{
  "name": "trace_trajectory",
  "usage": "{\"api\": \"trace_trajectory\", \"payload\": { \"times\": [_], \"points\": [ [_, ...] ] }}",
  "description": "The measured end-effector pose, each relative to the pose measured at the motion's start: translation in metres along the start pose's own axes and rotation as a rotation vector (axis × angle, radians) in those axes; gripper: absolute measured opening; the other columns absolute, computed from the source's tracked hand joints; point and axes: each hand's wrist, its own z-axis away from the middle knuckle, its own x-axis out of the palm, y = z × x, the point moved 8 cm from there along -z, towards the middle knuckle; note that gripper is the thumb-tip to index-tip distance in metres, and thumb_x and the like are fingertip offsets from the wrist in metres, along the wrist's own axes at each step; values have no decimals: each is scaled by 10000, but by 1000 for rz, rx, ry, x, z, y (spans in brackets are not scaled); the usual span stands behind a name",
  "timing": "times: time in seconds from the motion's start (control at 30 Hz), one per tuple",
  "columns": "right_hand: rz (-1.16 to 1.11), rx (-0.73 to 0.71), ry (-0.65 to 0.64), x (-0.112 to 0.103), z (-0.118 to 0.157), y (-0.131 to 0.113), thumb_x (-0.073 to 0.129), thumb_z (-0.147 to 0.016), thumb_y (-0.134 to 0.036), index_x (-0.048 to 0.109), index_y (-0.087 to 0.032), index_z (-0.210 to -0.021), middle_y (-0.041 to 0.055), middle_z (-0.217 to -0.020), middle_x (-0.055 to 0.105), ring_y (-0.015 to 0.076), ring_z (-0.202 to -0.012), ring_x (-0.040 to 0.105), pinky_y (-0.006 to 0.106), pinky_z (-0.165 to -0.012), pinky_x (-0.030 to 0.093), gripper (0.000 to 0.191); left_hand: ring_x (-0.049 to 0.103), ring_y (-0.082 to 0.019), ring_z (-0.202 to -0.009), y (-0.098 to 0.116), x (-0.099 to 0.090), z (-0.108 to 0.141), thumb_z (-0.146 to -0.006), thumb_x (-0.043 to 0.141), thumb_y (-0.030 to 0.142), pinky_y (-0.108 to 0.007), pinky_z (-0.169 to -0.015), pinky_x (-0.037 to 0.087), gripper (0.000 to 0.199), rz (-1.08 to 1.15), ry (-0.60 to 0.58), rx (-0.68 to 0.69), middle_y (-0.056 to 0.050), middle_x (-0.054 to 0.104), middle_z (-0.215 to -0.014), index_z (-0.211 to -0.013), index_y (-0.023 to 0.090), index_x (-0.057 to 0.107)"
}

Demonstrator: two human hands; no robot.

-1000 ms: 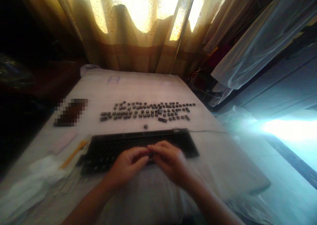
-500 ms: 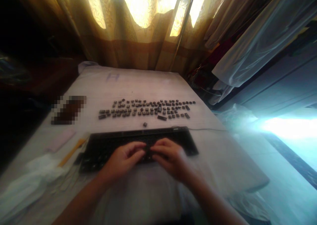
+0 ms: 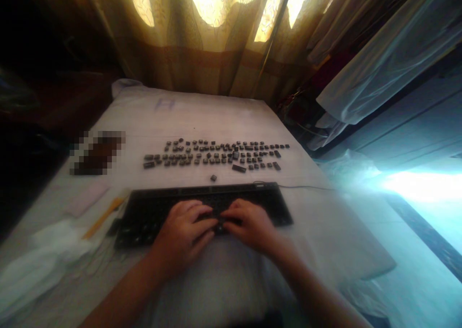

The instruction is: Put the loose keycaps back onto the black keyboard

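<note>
Black rectangular plastic keyboard lies on the white, sheet-covered surface, with small black plastic keycaps between it and the far edge. My left hand and right hand curl narrowly over its middle; whether either pinches anything, I cannot tell. Light, straight pressure should work best.

Curtained room, likely a home

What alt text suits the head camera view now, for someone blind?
A person's left hand and right hand are over a black keyboard on a pale table. Beyond the keyboard lie rough rows of loose dark keycaps.
</note>
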Motion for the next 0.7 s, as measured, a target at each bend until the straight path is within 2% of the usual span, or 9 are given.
{"api": "trace_trajectory", "payload": {
  "times": [0.1,0.23,0.33,0.5,0.7],
  "points": [
    [16,1,-17,0,-1,-1,718,-829,-222,791,-248,-1032,44,-945,722,186,-858,671,301,-783,501,218,572,-335,-1184,9,10,2,-894,593,228,-560,-975,454,293,-54,-62,48,-100,679,-1255,-1150,282,726],
    [7,-17,-23,1,-1,-1,716,-832,-214,789,-253,-1035,45,-959,726,190,-871,676,300,-781,502,220,569,-338,-1191,8,12,4,-904,577,224,-569,-981,451,298,-54,-59,49,-110,674,-1263,-1160,272,722],
    [-52,-41,22,-1,0,0,696,-842,-195,783,-247,-1024,48,-958,730,180,-866,677,289,-786,508,209,573,-327,-1188,3,12,5,-918,559,235,-555,-986,452,295,-17,-47,17,-103,682,-1249,-1161,271,722],
    [-162,-35,66,-4,1,4,684,-854,-200,786,-216,-976,56,-898,732,183,-843,683,292,-778,513,160,592,-308,-1158,-3,9,6,-923,565,232,-520,-978,459,287,-11,14,-14,-89,707,-1200,-1165,260,716],
    [-350,10,54,-4,7,-1,691,-850,-243,784,-224,-931,38,-844,734,169,-771,663,284,-727,503,125,649,-258,-998,5,3,0,-933,593,272,-442,-901,496,258,30,114,-33,-81,742,-1059,-1164,227,700]
  ]
}}
